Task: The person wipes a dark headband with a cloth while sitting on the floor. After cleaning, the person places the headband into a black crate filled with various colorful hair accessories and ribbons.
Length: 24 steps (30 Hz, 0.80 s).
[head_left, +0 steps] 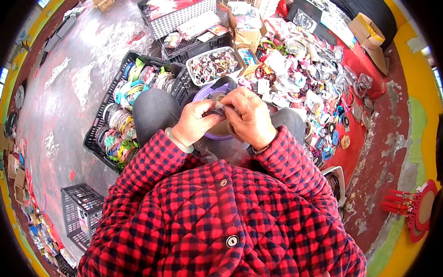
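Both my hands meet in front of my knees, fingers pinched together. Between them is a small dark, partly shiny piece [214, 109], mostly covered by the fingers, so its kind cannot be made out. My left hand [189, 123], with a pale bangle at the wrist, grips it from the left by thumb and fingers. From the right, my right hand [251, 119] pinches at its upper end, knuckles up. Under the hands, between my knees, sits a purple basin [201, 93]; the hands hide much of its inside.
A black crate [96, 129] of colourful headbands stands left of my knee. Ahead is a white basket [190, 70] of small hair ties, with a grey crate [186, 16] behind. A heap of packaged accessories [306, 95] spreads right. Another black crate [71, 214] lies lower left.
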Tool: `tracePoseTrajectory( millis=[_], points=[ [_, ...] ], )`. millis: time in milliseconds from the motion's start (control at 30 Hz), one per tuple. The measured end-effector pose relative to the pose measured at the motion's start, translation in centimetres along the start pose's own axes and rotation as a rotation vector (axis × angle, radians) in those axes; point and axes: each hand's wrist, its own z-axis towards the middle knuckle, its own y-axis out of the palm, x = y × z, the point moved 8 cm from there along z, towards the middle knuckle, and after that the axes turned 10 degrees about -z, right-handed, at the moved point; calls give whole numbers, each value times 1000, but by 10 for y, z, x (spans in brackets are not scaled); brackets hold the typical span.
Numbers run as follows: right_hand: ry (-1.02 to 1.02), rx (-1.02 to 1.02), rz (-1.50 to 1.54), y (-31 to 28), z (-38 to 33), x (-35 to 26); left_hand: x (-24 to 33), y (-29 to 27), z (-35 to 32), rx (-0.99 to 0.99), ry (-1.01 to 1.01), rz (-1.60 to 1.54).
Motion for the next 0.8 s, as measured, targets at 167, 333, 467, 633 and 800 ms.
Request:
tracePoseTrajectory(
  millis=[167, 333, 467, 633, 800],
  points=[
    [257, 89, -28, -15, 3, 45, -2, 10, -5, -56, 110, 85],
    [139, 6, 16, -7, 0, 26, 0, 10, 0, -60, 54, 68],
    [278, 77, -133, -6, -8, 80, -12, 10, -3, -38, -99, -213],
    [737, 151, 490, -10, -40, 137, -16, -8, 8, 123, -173, -814],
    [671, -32, 614, 9, -44, 136, -48, -24, 10, 315, -249, -1204]
  ],
)
